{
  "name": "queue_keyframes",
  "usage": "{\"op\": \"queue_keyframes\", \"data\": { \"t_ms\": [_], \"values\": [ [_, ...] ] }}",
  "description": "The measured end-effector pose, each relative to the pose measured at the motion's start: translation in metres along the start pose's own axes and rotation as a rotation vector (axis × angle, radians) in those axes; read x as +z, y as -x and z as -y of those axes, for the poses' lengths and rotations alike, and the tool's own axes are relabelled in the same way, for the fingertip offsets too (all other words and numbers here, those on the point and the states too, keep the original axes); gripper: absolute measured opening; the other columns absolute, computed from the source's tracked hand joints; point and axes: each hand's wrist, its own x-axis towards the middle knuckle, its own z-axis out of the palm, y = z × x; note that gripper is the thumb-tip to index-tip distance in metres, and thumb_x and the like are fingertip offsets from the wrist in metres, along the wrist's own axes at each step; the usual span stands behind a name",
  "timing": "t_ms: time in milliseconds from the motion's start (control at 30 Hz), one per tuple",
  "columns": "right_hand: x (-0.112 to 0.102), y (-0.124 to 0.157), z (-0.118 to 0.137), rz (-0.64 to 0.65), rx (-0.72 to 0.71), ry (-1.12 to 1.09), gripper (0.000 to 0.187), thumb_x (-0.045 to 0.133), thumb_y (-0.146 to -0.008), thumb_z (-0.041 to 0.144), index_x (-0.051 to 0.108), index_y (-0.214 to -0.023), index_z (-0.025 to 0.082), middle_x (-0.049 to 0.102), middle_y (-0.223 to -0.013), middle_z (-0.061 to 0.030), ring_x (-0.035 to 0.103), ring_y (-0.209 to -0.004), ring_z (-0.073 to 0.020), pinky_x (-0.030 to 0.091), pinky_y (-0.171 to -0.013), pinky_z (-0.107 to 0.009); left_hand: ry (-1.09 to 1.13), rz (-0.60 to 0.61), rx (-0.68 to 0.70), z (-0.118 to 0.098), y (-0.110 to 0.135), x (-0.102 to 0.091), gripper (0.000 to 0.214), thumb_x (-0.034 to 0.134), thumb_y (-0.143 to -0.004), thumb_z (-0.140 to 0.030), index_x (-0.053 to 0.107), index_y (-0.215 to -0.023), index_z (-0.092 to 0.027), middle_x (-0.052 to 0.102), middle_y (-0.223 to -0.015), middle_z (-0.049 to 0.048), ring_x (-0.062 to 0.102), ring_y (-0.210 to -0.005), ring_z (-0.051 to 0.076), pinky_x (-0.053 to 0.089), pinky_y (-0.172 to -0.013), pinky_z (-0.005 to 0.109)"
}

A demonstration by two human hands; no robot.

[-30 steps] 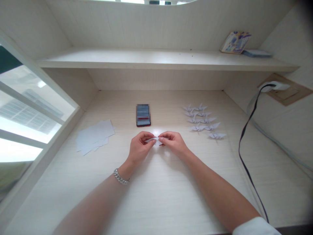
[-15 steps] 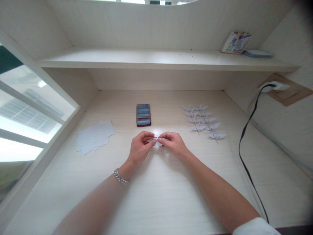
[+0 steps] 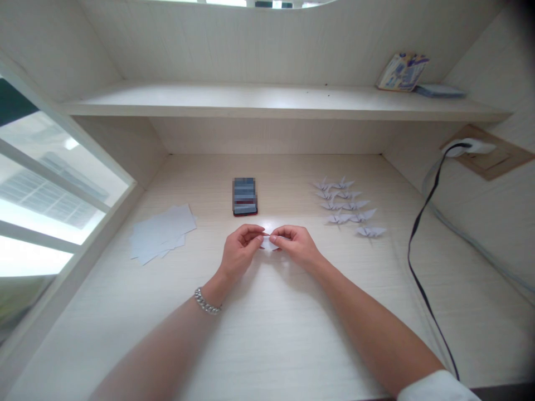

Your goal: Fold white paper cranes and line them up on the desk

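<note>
A small folded piece of white paper point(image 3: 268, 244) is pinched between my two hands, just above the desk. My left hand point(image 3: 242, 246) grips its left side with thumb and fingers, and my right hand point(image 3: 296, 243) grips the right side. Fingers cover much of the paper, so its full shape is hidden. To the right, several white paper cranes point(image 3: 345, 206) stand in rows on the desk. Loose white paper sheets point(image 3: 163, 234) lie overlapping at the left.
Beyond my hands lies a phone point(image 3: 245, 196), its screen blurred. A black cord point(image 3: 412, 245) runs down the right side from a wall socket point(image 3: 489, 153). A shelf point(image 3: 288, 100) crosses above the desk, bearing a small printed packet point(image 3: 402, 72).
My left thumb has shifted slightly, and more of the folded paper's white face shows between the thumbs. Both hands stay in the same place.
</note>
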Motion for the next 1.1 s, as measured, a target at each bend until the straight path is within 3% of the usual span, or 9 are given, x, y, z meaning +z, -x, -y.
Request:
{"op": "queue_keyframes", "data": {
  "t_ms": [200,700,867,1100],
  "values": [
    [0.001,0.0014,0.0028,0.015,0.005,0.015,0.019,0.061,-0.071,0.033,0.066,-0.074,0.015,0.063,-0.072,-0.0029,0.058,-0.064,-0.014,0.049,-0.058,-0.025,-0.06,-0.041,0.031,0.0039,-0.0011,-0.0009,0.026,0.07,-0.065,-0.025,0.061,-0.087,-0.015,0.066,-0.082,0.0063,0.063,-0.076,0.016,0.051,-0.069,0.028],
    [-0.0016,0.0002,-0.0007,0.032,0.025,0.007,0.019,0.06,-0.071,0.032,0.067,-0.075,0.014,0.063,-0.071,-0.0032,0.058,-0.063,-0.0142,0.051,-0.058,-0.025,-0.033,-0.01,-0.024,-0.0007,0.0005,-0.002,0.025,0.067,-0.066,-0.02,0.063,-0.09,-0.014,0.069,-0.078,0.0068,0.065,-0.073,0.018,0.052,-0.067,0.028],
    [-0.0031,-0.0002,-0.0015,0.025,0.024,0.027,0.018,0.06,-0.071,0.031,0.067,-0.075,0.015,0.064,-0.071,-0.0028,0.058,-0.062,-0.014,0.05,-0.058,-0.025,-0.037,0.013,-0.018,0.0011,0.0,-0.0025,0.021,0.064,-0.067,-0.017,0.063,-0.088,-0.014,0.069,-0.086,0.0079,0.065,-0.079,0.018,0.052,-0.07,0.029],
    [-0.0009,0.0009,0.0017,0.058,0.02,-0.011,0.019,0.061,-0.072,0.032,0.067,-0.075,0.015,0.064,-0.071,-0.0028,0.059,-0.066,-0.0145,0.051,-0.06,-0.026,-0.115,-0.025,0.038,0.0046,-0.0006,-0.0026,0.023,0.068,-0.067,-0.024,0.061,-0.087,-0.015,0.066,-0.082,0.0067,0.063,-0.074,0.016,0.051,-0.067,0.028]
  ]
}}
